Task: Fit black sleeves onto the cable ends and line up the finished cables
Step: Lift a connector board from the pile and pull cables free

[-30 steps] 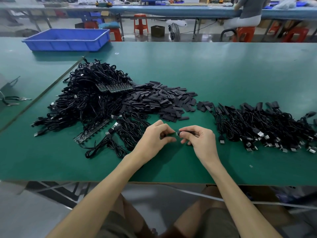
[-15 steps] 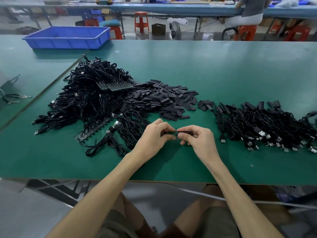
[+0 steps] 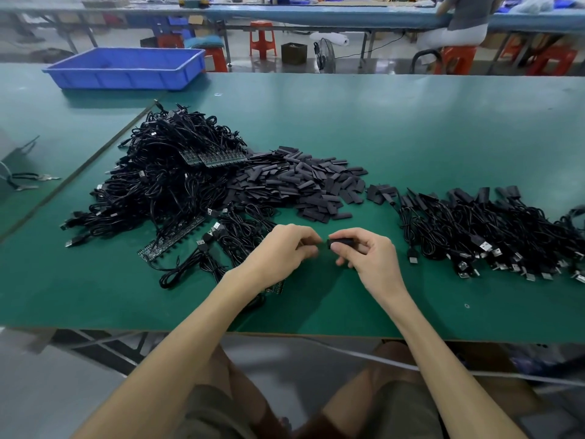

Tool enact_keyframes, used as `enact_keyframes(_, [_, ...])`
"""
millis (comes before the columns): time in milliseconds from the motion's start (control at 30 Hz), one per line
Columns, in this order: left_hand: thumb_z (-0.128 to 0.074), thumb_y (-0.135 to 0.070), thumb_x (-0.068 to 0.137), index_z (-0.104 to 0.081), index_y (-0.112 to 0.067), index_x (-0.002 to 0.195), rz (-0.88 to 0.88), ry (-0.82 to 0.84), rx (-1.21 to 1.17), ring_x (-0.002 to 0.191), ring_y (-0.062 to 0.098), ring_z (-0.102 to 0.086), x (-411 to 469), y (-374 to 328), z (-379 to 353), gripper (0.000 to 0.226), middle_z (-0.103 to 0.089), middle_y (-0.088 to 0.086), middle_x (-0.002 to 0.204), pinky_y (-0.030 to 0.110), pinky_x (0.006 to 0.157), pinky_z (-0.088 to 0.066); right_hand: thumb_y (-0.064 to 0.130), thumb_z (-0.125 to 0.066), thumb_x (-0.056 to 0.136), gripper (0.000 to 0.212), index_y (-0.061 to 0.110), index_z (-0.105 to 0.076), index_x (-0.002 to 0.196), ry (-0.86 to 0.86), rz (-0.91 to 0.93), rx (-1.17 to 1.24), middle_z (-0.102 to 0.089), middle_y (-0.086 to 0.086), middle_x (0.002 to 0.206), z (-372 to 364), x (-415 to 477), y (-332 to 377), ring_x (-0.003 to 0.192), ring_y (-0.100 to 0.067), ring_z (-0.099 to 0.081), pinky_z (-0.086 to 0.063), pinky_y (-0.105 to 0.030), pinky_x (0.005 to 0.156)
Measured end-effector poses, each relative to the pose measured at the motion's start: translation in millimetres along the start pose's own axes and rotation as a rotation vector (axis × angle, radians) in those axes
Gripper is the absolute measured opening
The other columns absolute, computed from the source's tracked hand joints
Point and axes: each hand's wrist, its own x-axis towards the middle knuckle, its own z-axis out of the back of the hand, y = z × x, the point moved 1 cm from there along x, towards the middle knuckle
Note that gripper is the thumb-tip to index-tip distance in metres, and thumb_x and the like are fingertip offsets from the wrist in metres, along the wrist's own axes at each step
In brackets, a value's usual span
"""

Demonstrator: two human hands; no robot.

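Head view: both hands meet low over the table [image 3: 411, 128], near its front edge. Right hand [image 3: 368, 259] — thumb and forefinger pinch a sleeve [image 3: 342, 240], held level, one end toward the left hand. Left hand [image 3: 283, 250] has its fingers curled in a pinch, apparently on the cable end, which the fingertips hide. Loose sleeves [image 3: 304, 182] are heaped just beyond; bare cables [image 3: 171, 182] piled left, finished row [image 3: 490, 229] right. Step in hand, I judge: sliding the sleeve over the end. To do it well — keep the sleeve mouth rounded, not squashed; feed the end straight, gripped close behind; seat fully, then lay it beside the row
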Motion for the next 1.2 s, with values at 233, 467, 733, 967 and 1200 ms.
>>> enact_keyframes(233, [-0.073,-0.010,0.092,-0.074,-0.022,0.101,0.013,-0.023,-0.166,0.065,0.003,-0.068,0,5,3,0.015,-0.074,-0.009,0.082,0.015,0.070,-0.053,0.005,-0.078,0.087,0.017,0.021,-0.079,0.094,0.051,0.056,-0.129,-0.074,0.008,0.079,-3,-1,0,0.065,-0.012,-0.068,-0.055,-0.021,0.068])
enact_keyframes(467, [-0.069,-0.009,0.094,-0.069,-0.019,0.095,0.034,-0.022,-0.266,0.064,0.011,-0.068,-3,4,3,0.009,-0.076,-0.009,0.076,0.022,0.071,-0.055,0.016,-0.078,0.090,0.009,0.020,-0.079,0.098,0.037,0.201,-0.313,-0.068,0.011,0.093,-7,-2,1,0.088,-0.006,-0.065,-0.046,-0.014,0.074])
enact_keyframes(733, [-0.066,-0.021,0.098,-0.068,-0.023,0.105,-0.055,-0.031,-0.130,0.076,-0.007,-0.061,-13,6,-3,0.007,-0.068,-0.017,0.084,0.007,0.069,-0.044,0.023,-0.069,0.098,0.010,0.027,-0.072,0.089,0.043,0.108,-0.256,-0.069,0.006,0.068,-5,0,-1,0.054,-0.008,-0.057,-0.048,-0.020,0.060])
enact_keyframes(967, [-0.059,-0.024,0.102,-0.067,-0.027,0.102,-0.033,-0.064,-0.100,0.071,-0.007,-0.061,-12,7,-11,0.009,-0.069,-0.018,0.076,0.008,0.064,-0.042,0.018,-0.077,0.091,0.016,0.023,-0.068,0.104,0.071,0.193,-0.402,-0.067,0.012,0.100,-9,-6,4,0.093,-0.005,-0.064,-0.054,-0.025,0.085])
enact_keyframes(1200, [-0.062,-0.024,0.101,-0.067,-0.028,0.099,-0.032,-0.114,-0.182,0.070,-0.004,-0.063,-15,7,-14,0.008,-0.070,-0.017,0.075,0.008,0.065,-0.043,0.014,-0.069,0.097,0.024,0.004,-0.070,0.119,0.042,0.346,-0.676,-0.066,-0.007,0.109,-14,-17,11,0.099,-0.024,-0.065,-0.053,-0.037,0.088])
